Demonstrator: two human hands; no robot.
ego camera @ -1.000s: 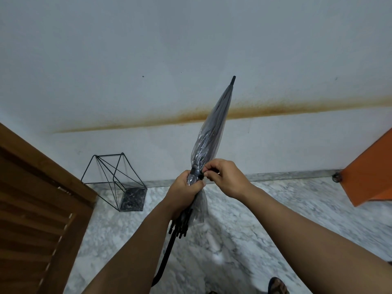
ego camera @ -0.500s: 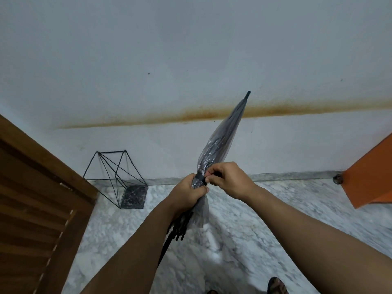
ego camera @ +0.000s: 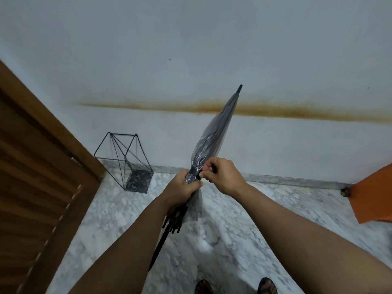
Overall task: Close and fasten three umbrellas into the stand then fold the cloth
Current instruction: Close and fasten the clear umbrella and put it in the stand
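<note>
So we're holding a clear plastic umbrella (ego camera: 214, 136) closed in mid-air, tip pointing up and away toward the white wall (ego camera: 191, 49), black handle shaft trailing down between our arms. The black strap (ego camera: 194, 171) is wrapped around the bunched canopy right at the middle, and that's the bit we're working on.

Our left hand (ego camera: 184, 190) is gripping the gathered canopy just below the strap, fingers curled fully around it. Our right hand (ego camera: 222, 175) is pinching the strap end with thumb and fingertips, pressing it against the band. Can't tell whether the fastener has actually caught, since the fingers are covering it.

Tips for this step, as we see it: we're squeezing the folds tight with the left so the strap has slack, and pressing the fastener square on instead of at an angle. Slippery plastic likes to puff back out, so don't let go early.

The wire umbrella stand (ego camera: 125, 162) is sitting on the marble floor (ego camera: 265, 209) to the far left by the wooden door (ego camera: 31, 177), with nothing in it.
</note>
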